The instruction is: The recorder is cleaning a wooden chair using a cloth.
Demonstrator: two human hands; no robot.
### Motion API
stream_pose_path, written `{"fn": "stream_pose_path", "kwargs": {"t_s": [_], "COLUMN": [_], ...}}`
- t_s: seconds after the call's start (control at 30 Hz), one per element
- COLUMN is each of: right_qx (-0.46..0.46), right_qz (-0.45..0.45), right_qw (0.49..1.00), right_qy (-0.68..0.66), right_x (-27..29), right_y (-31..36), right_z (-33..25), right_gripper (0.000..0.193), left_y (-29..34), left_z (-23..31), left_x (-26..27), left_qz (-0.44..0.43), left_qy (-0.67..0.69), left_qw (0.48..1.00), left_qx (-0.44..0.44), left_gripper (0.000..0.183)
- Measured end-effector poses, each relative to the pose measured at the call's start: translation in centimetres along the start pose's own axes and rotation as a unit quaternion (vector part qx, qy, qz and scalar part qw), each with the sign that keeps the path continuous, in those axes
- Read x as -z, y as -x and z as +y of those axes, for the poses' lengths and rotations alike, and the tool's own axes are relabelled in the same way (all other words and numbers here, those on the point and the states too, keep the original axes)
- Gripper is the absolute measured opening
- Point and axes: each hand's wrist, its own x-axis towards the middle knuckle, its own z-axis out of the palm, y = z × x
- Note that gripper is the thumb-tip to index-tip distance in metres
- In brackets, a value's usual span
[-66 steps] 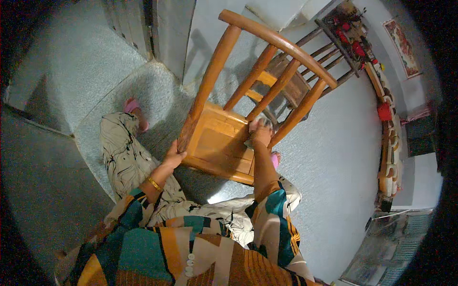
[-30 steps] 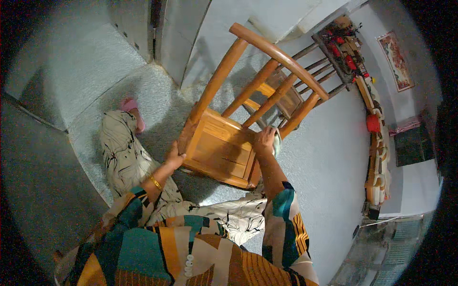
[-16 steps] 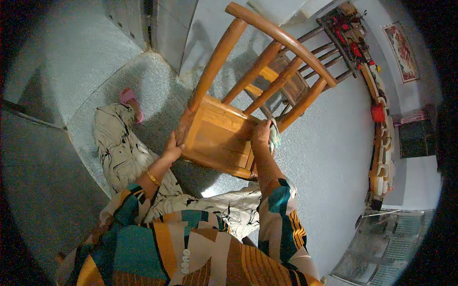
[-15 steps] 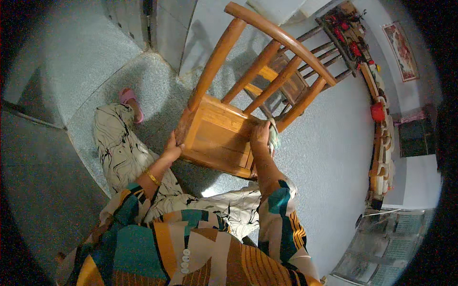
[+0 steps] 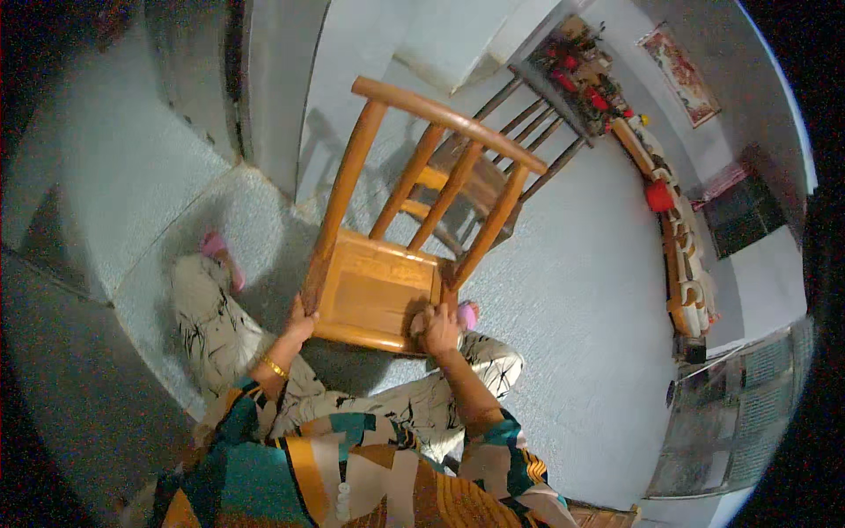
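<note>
A varnished wooden chair stands between my knees, its slatted back on the far side and its flat panel seat toward me. My left hand is closed on the left edge of the seat. Over the seat's right front part, my right hand presses down with curled fingers. Half a second earlier a pale cloth showed in that hand; now the hand covers nearly all of it.
Just beyond stands a second, darker wooden chair. A long wooden sofa with pale cushions and a red item lines the right wall. My pink slipper rests on the speckled floor. A grey door panel is at upper left.
My right hand has moved from the back right corner of the seat onto its front right part. The chair appears lower and further left in view, and the pale cloth no longer hangs visibly.
</note>
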Motion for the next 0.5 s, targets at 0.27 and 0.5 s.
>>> {"fn": "stream_pose_path", "kwargs": {"t_s": [0.27,0.5], "right_qx": [-0.045,-0.153], "right_qz": [0.123,0.389], "right_qw": [0.964,0.900], "right_qy": [-0.233,-0.124], "right_x": [15.8,25.6], "right_y": [-9.1,-20.3], "right_z": [1.7,2.0], "right_gripper": [0.044,0.055], "left_y": [-0.9,-0.4], "left_z": [-3.3,-1.6], "left_x": [0.8,0.5], "left_qz": [0.038,0.034], "left_qy": [0.049,-0.001], "left_qw": [0.998,0.999], "left_qx": [-0.027,0.007], "left_gripper": [0.064,0.054]}}
